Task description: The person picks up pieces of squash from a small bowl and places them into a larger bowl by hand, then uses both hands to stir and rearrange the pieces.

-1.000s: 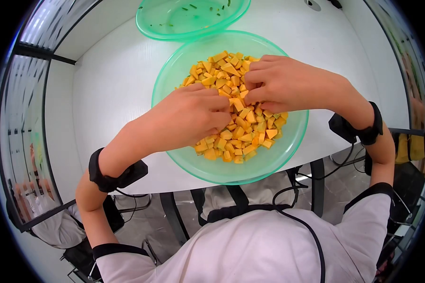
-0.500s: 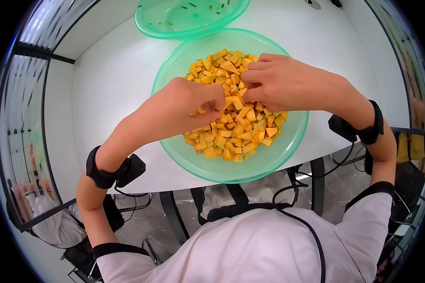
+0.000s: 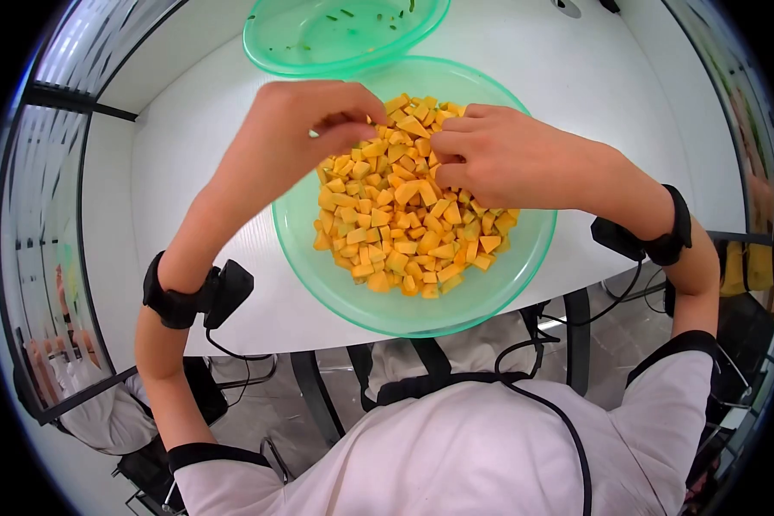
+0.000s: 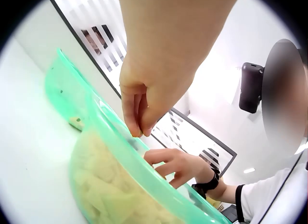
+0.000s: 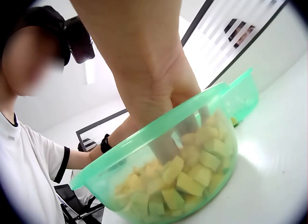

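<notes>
A translucent green bowl (image 3: 318,288) holds a heap of orange-yellow diced pumpkin (image 3: 404,232), some pieces edged with green. My left hand (image 3: 288,133) is raised over the bowl's far left rim, thumb and fingertips drawn together. I cannot tell whether a small piece sits between them; the left wrist view shows the fingertips (image 4: 139,132) pointing down above the rim. On the right, my right hand (image 3: 516,159) rests with its fingers among the pumpkin pieces. The right wrist view shows those fingers (image 5: 166,149) reaching down behind the bowl's clear wall, against the cubes.
Behind the bowl stands a second green bowl (image 3: 297,64) with small dark green scraps inside. Both stand on a white table (image 3: 198,172) whose near edge runs in front of my body. Upright panels (image 3: 107,181) border the table, and black wrist cameras (image 3: 228,292) trail cables.
My left hand has lifted from the middle of the pumpkin heap and moved away from my body, up to the far left rim. The right hand has shifted slightly left among the pieces.
</notes>
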The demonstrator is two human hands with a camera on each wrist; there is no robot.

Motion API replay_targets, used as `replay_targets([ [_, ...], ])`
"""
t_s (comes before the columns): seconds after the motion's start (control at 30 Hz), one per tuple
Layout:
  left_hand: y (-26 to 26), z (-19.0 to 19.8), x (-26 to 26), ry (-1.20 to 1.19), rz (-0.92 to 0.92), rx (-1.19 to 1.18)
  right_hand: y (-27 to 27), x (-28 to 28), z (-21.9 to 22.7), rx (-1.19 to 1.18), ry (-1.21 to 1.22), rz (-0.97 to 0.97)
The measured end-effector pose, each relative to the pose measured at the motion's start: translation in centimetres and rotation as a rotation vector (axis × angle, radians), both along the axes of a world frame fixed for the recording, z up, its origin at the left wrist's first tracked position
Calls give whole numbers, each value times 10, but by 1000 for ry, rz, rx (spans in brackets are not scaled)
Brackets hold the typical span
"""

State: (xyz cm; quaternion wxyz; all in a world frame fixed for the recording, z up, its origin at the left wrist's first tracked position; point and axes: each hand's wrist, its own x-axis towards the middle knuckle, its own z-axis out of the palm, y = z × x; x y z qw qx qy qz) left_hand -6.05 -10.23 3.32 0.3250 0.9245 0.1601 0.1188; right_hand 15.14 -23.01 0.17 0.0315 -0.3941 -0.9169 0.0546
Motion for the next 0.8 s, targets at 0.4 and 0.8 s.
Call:
replay_targets([
  [0.4, 64, 3, 3, -44, 194, -8, 2, 5, -4, -89, 135, -19],
  [0.8, 88, -12, 8, -61, 201, -23, 4, 11, -16, -100, 287, 4],
])
